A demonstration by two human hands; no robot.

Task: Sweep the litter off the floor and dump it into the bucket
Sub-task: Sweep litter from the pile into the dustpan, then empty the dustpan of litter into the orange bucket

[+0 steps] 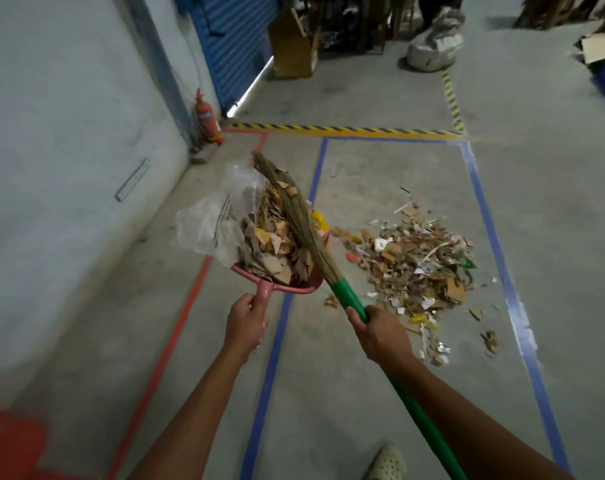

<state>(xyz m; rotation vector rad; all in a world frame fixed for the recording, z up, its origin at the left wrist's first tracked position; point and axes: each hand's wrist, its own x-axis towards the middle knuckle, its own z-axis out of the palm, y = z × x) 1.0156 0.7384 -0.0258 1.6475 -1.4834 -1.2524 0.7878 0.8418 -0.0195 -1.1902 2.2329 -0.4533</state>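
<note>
While our left hand (pixel 245 323) curls round the handle of the pink dustpan (pixel 294 290), heaped with litter (pixel 273 244), our right hand (pixel 384 336) grips the green broom (pixel 342 292), its bristles lying across the load. Another pile (pixel 419 268) lies on the floor to the right, inside the blue tape (pixel 484 209).

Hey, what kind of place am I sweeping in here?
Likely a warehouse or workshop: bare concrete floor marked with blue tape lines, a blue roller shutter, and a red fire extinguisher.
</note>
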